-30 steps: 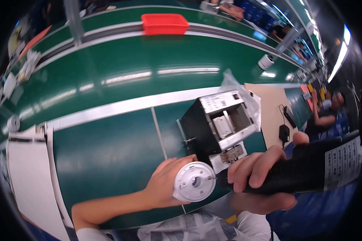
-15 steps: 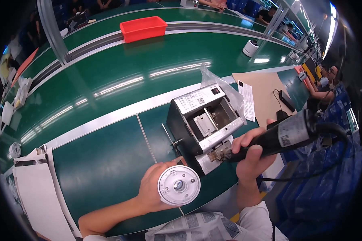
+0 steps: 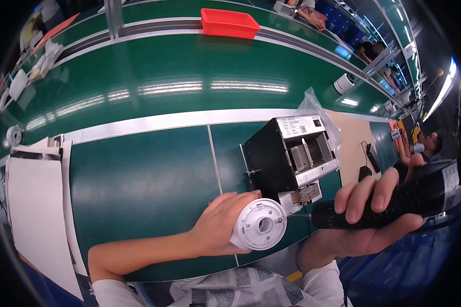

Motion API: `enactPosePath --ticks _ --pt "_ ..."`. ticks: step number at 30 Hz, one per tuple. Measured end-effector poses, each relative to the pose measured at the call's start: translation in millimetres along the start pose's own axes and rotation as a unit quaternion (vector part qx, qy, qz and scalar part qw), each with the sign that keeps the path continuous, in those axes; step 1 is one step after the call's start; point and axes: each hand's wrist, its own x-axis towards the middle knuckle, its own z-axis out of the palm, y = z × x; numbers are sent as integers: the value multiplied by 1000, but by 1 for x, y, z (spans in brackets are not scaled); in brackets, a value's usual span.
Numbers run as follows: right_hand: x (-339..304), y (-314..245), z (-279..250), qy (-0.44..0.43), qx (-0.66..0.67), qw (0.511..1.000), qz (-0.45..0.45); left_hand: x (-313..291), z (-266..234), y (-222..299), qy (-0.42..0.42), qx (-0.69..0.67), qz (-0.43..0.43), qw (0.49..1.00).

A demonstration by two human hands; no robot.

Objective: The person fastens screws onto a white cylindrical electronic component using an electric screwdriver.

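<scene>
Housing [image 3: 253,225], white and round, gripped in the left hand [image 3: 215,223] with its drilled face turned up, over the green tabletop [image 3: 143,189] near the front edge. Had that hand wrapped around its left side. Clutched a black driver [image 3: 412,197] in the right hand [image 3: 362,201], closed around the body, and pointed the thin shaft [image 3: 301,215] left at the housing's right rim; could not tell contact from a narrow gap. Held the hands apart, clamped separately on housing and driver.

Had the widest room to the left: a long stretch of tabletop from the white sheets [image 3: 38,204] at the left side across to a narrow seam [image 3: 216,161], bounded behind by a pale strip [image 3: 164,121]. Had much tighter room beyond the housing, with a black box [image 3: 269,161] standing near, right of the seam, and a metal bracket [image 3: 306,194] jutting toward the shaft from the box's front. Found, right of the box, a brown board [image 3: 351,140], and behind, crumpled clear plastic [image 3: 320,110]. Saw past that strip a second green surface [image 3: 153,61], with a red bin [image 3: 230,24] along its far border and a white cylinder [image 3: 343,83] toward the right.
</scene>
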Motion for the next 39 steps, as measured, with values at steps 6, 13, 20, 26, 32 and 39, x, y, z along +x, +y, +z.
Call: enactPosePath --ticks 6,13,20,26,32,39 --pt "-7 27 32 -73 -30 997 -8 -4 6 -6 28 -12 -11 999" --pt "-9 32 32 -98 -49 994 6 -6 8 -7 53 -7 48 997" --pt "-10 33 33 -103 -51 993 1 -7 11 -9 65 -8 51 997" --pt "-17 36 43 -81 -73 994 -21 -7 12 -9 65 -15 38 997" --pt "-20 42 43 -97 -58 993 -26 -9 12 -12 71 -35 49 996" --pt "-22 43 49 -64 -85 994 -34 -10 10 -10 72 -27 44 996"
